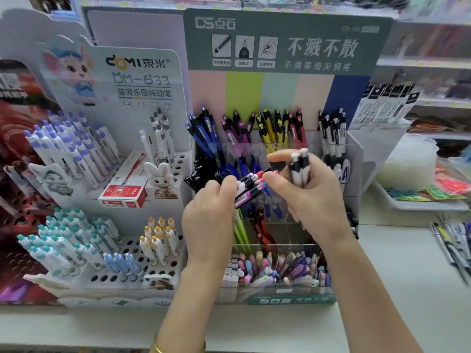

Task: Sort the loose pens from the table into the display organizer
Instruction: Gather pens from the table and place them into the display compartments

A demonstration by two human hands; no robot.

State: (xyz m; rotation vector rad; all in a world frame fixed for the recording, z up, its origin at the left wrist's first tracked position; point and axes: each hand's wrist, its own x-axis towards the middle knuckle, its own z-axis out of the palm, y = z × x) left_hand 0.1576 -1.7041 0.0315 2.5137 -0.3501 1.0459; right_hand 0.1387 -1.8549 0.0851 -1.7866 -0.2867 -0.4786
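Head view looks down on my left hand (211,217), curled round a sideways bundle of black, white, purple and red-tipped pens (248,188) in front of the clear tiered display organizer with a green header card (356,159). My right hand (316,200) grips two upright black-and-white pens (300,169). Blurred loose pens (453,240) lie on the white table (397,263), far right.

Two hands (207,220) (313,197), one red box (125,186), one bangle (159,346)
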